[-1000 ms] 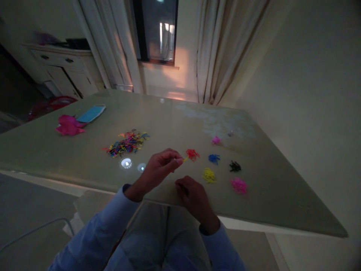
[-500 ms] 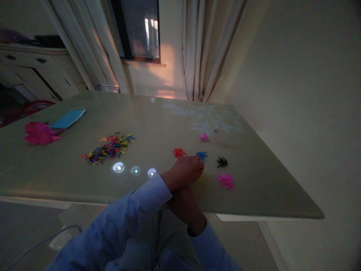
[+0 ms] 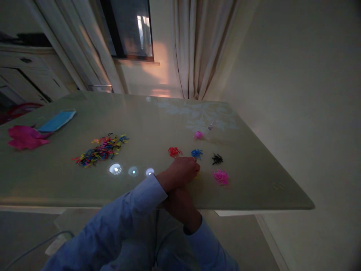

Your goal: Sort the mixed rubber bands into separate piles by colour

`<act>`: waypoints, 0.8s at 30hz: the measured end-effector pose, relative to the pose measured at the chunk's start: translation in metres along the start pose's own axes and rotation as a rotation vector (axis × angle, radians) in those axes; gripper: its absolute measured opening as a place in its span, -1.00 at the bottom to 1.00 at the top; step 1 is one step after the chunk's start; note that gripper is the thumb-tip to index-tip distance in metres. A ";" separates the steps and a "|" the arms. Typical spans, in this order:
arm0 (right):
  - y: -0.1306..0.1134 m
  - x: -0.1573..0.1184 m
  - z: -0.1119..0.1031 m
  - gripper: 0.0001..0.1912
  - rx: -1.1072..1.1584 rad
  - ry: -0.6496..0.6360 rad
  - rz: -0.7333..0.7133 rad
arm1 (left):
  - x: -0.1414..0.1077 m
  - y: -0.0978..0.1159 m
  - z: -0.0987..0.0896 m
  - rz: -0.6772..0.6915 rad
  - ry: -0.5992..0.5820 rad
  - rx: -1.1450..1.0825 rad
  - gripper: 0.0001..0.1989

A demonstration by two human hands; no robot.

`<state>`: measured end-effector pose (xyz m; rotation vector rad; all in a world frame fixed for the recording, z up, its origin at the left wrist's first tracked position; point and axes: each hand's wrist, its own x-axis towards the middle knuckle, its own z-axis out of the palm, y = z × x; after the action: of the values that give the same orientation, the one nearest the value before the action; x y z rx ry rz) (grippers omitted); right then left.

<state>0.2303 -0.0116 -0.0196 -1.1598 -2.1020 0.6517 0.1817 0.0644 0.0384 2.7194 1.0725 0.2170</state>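
My left hand [image 3: 184,170] is closed, with its fingers curled down over a small yellow pile [image 3: 197,175] that it mostly covers. What it pinches, if anything, is hidden. Beneath my left wrist lies my right hand [image 3: 180,205], its fingers out of sight. Around them sit small heaps of thin pieces that look like rubber bands: a red heap [image 3: 175,151], a blue heap [image 3: 196,153], a black heap [image 3: 217,159] and a pink heap [image 3: 221,177]. Further left spreads a larger mixed-colour pile [image 3: 101,150] of the same pieces.
A crumpled pink cloth-like piece [image 3: 26,137] and a blue face mask [image 3: 58,121] lie at the table's left. Beyond the heaps are a pink lump [image 3: 198,135] and a small clear object [image 3: 210,127]. The glossy table [image 3: 254,188] ends close to the wall at right.
The view has turned slightly, so the table and its contents sit further left. My left hand has moved slightly off the blue heap, which shows more fully. Both wrists remain crossed.
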 end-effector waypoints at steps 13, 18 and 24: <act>0.000 0.001 -0.005 -0.80 0.023 0.008 -0.012 | -0.093 -0.045 -0.001 -0.300 0.477 -0.385 -0.76; -0.002 0.007 -0.011 -0.85 0.067 -0.007 0.013 | -0.153 -0.079 0.012 -0.466 0.592 -0.317 -0.78; -0.013 0.035 -0.008 -0.81 0.074 -0.004 0.063 | -0.184 -0.094 0.022 -0.496 0.666 -0.339 -0.79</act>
<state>0.2153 0.0131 0.0051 -1.1888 -2.0340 0.7547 -0.0090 0.0022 -0.0172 2.0248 1.6438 1.1448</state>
